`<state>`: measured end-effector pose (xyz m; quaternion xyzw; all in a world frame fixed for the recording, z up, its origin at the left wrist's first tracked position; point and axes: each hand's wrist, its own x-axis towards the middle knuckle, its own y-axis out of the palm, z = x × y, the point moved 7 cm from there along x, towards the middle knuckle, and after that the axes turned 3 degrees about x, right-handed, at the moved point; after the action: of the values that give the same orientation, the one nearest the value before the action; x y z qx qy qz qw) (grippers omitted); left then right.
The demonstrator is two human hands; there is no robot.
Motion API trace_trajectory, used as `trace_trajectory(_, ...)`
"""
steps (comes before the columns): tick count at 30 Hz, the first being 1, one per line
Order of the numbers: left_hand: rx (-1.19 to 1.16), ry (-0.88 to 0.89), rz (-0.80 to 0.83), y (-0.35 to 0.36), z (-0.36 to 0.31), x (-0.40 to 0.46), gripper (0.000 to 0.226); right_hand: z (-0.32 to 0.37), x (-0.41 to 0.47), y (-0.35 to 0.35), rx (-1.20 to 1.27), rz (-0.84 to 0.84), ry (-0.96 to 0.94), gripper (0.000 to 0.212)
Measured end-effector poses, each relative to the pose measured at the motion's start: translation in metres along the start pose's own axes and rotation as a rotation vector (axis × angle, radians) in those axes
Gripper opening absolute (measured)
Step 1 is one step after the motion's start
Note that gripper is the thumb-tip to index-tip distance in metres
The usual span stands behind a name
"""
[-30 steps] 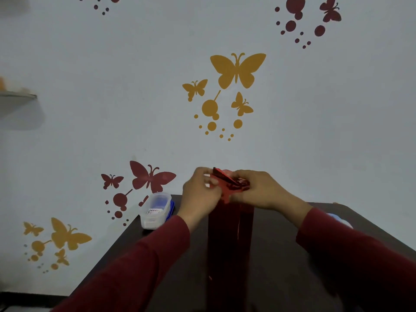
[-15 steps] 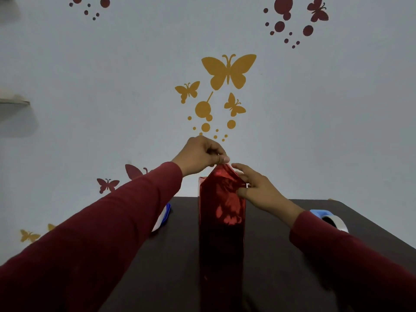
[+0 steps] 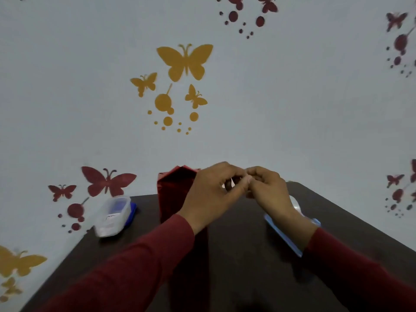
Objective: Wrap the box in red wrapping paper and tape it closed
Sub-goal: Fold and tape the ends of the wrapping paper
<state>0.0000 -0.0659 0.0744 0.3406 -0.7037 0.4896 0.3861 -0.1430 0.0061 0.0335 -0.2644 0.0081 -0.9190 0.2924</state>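
Pale wall [image 3: 292,109] with yellow and red butterfly stickers behind dark table [image 3: 247,255]. Red-wrapped box [image 3: 174,194] upright at table's far middle, partly hidden by left hand [image 3: 209,194]. Left hand and right hand [image 3: 267,190] meet right of box, fingers curled, tips pinched together; whatever they pinch too small to make out. Tape roll [image 3: 292,224] mostly hidden behind right wrist. Clear plastic container [image 3: 113,216] at left, label blurred, unreadable.

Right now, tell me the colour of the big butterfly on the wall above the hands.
Yellow: the big butterfly shows clearly in the head view.
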Motion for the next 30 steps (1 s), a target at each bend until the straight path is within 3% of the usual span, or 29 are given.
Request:
trace_trajectory(3, -0.064, -0.054, 0.07, 0.066, 0.008, -0.016, 0.003, -0.022, -0.024, -0.05, -0.086, -0.093, 0.002, 0.013)
trace_trajectory(5, -0.122, -0.111, 0.113, 0.111, 0.014, -0.026, 0.007, -0.039, -0.037, -0.084, -0.199, -0.185, 0.015, 0.025)
trace_trajectory(9, -0.175, -0.213, 0.232, 0.184, 0.023, -0.041, 0.042, -0.076, -0.045, -0.141, -0.431, -0.349, 0.159, 0.018)
trace_trajectory(12, -0.221, -0.274, 0.302, 0.219, 0.031, -0.049, 0.071, -0.1, -0.036, -0.155, -0.537, -0.293, 0.314, 0.021)
trace_trajectory(17, -0.229, -0.371, 0.347, 0.241, 0.046, -0.066, 0.1, -0.138, -0.024, -0.139, -0.222, -0.11, 0.751, 0.059)
trace_trajectory(21, -0.224, -0.317, 0.376, 0.238, 0.048, -0.068, 0.097, -0.147, -0.017, -0.128, -0.094, 0.028, 0.957, 0.037)
trace_trajectory(24, -0.226, -0.316, 0.377, 0.238, 0.05, -0.072, 0.099, -0.151, -0.013, -0.124, -0.047, 0.076, 1.04, 0.041)
trace_trajectory(27, -0.225, -0.306, 0.375, 0.239, 0.05, -0.073, 0.097, -0.146, -0.01, -0.124, 0.063, 0.044, 1.036, 0.035)
trace_trajectory(30, -0.241, -0.285, 0.37, 0.238, 0.047, -0.072, 0.094, -0.135, -0.005, -0.12, 0.247, -0.023, 0.968, 0.013)
